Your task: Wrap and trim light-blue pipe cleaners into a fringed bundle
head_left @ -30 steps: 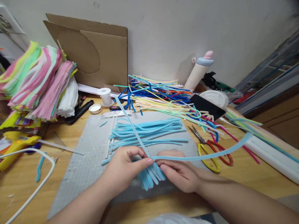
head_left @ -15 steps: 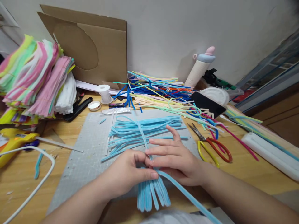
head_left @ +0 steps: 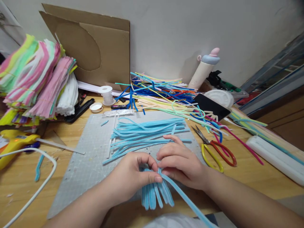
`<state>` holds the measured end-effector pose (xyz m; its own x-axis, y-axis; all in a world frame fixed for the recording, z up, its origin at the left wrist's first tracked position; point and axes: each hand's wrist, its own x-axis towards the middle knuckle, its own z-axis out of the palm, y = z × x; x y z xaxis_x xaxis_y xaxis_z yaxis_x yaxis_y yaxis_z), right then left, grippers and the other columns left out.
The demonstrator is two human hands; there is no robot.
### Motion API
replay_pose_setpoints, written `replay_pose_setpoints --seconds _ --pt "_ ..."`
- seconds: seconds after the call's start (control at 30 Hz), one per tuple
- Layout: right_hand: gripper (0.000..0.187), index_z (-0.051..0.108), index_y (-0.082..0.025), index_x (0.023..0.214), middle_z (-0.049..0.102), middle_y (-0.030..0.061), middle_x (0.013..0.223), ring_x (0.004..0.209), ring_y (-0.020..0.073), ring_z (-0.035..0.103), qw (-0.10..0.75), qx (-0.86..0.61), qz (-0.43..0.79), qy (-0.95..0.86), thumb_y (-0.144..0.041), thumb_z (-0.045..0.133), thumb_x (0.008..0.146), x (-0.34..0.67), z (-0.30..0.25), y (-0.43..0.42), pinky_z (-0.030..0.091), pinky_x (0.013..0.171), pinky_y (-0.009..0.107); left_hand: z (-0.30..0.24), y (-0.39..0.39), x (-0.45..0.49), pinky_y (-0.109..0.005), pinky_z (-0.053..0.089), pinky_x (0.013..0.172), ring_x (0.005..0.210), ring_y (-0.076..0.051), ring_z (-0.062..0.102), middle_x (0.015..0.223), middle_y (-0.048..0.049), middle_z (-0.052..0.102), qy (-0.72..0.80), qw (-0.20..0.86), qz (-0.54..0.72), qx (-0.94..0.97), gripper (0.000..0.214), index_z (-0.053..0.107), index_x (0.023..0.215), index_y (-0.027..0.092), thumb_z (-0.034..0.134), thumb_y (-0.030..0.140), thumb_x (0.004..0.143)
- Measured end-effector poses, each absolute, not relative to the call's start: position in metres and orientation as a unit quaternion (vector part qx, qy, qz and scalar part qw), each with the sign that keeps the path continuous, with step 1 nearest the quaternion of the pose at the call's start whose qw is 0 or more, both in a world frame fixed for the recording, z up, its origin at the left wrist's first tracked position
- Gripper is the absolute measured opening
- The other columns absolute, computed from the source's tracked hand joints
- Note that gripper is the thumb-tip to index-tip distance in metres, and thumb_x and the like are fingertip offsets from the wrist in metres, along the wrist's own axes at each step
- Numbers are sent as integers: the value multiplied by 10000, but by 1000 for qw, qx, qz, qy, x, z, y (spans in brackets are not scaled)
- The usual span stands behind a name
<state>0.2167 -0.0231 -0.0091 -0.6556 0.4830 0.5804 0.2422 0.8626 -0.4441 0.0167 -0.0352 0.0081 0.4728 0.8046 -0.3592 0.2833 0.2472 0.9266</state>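
My left hand (head_left: 133, 172) is closed around a bundle of folded light blue pipe cleaners (head_left: 154, 194), whose looped ends hang out below my fingers. My right hand (head_left: 179, 160) has its fingers curled and pinches a single long light blue pipe cleaner (head_left: 187, 202) against the top of that bundle. This long strand trails down to the lower right, off the frame. A loose heap of light blue pipe cleaners (head_left: 147, 133) lies just beyond both hands on the grey cutting mat (head_left: 90, 155).
Scissors with yellow and red handles (head_left: 215, 152) lie right of the mat. Mixed coloured pipe cleaners (head_left: 163, 95) are piled behind it, beside a black phone (head_left: 210, 106). Stacked pastel bundles (head_left: 35, 82) and a yellow glue gun (head_left: 17, 141) are at left. Cardboard (head_left: 95, 53) leans against the wall.
The long strand, first stretched out to the right, has swung down to the lower right. My right hand spread open over the bundle, then curled its fingers in on it.
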Motion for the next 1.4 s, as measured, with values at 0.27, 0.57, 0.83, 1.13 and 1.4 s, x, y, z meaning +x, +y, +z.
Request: replay_pose_setpoints --seconds 0.27,0.57,0.83,1.13,1.4 --pt "94 591 -169 955 642 52 870 830 130 585 370 -194 152 -896 -171 546 872 217 -7 -26 334 971 432 10 -34 12 -236 394 677 718 -144 532 700 22 625 451 630 195 601 139 651 696 172 729 279 653" --pt "132 586 -152 992 633 69 877 837 142 561 372 -176 166 -896 -145 505 888 217 -9 -26 400 858 385 12 -34 14 -235 372 684 722 -137 516 695 36 609 452 619 192 613 117 633 710 176 706 260 675" --pt "147 580 -174 998 624 76 911 816 150 554 370 -189 179 -892 -139 541 860 218 -9 -25 440 773 341 11 -35 14 -242 361 660 708 -140 495 684 34 588 460 610 196 615 123 620 710 182 695 278 688" --pt "140 594 -157 980 617 88 898 837 135 593 380 -208 269 -860 -128 555 849 214 -5 -29 508 736 249 13 -36 13 -249 385 680 739 -151 525 727 15 611 448 615 219 611 120 623 724 177 684 280 708" --pt "106 631 -161 917 655 66 800 757 123 624 412 -240 306 -824 -124 591 826 209 -2 -31 520 684 224 13 -37 12 -281 381 759 832 -183 566 805 -6 655 458 513 250 682 113 640 741 200 675 307 750"
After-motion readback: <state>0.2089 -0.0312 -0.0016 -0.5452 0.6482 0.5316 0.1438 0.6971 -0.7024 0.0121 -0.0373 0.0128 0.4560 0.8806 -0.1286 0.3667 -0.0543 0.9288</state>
